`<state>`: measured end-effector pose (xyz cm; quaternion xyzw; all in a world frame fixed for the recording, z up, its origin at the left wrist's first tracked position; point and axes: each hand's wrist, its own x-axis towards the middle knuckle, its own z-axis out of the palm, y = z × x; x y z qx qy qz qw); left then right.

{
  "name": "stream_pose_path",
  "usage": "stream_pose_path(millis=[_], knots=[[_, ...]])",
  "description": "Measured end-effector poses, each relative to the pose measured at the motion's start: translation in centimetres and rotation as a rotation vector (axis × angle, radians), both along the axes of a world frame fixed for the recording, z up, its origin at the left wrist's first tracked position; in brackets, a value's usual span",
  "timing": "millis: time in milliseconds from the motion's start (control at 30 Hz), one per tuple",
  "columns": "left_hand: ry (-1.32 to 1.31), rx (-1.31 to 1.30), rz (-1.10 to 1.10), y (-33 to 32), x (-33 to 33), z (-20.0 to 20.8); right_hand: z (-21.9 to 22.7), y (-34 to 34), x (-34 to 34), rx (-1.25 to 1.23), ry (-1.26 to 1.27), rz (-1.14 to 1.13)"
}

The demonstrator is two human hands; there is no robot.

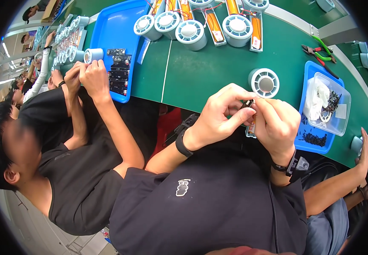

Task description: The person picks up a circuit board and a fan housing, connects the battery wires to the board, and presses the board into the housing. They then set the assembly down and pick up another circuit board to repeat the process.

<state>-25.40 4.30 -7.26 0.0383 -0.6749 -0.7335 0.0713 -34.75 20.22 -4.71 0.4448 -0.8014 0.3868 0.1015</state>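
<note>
My left hand pinches a small black circuit board between thumb and fingers. Close against it, my right hand is closed, with its fingertips meeting the left ones by the board. What those right fingers grip is hidden. Below the fingertips shows the end of a narrow pale housing with an orange strip, partly covered by my hands. Just beyond, a light-blue round slotted head with a grey disc in its centre faces up at the green table's edge.
Several light-blue heads with orange-filled housings and red wires lie at the back. A blue tray at left holds black boards. At right, a blue tray carries screws and a clear box; pliers lie behind. Co-workers sit both sides.
</note>
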Motion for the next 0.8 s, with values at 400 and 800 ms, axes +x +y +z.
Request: stream_pose_path(millis=[400, 800], knots=[[-0.113, 0.176, -0.083, -0.9, 0.0, 0.9, 0.1, 0.2, -0.1, 0.072, 0.058, 0.086], [-0.231, 0.26, -0.206, -1.7, 0.1, 0.9, 0.5, 0.2, -1.4, 0.091, -0.012, 0.192]])
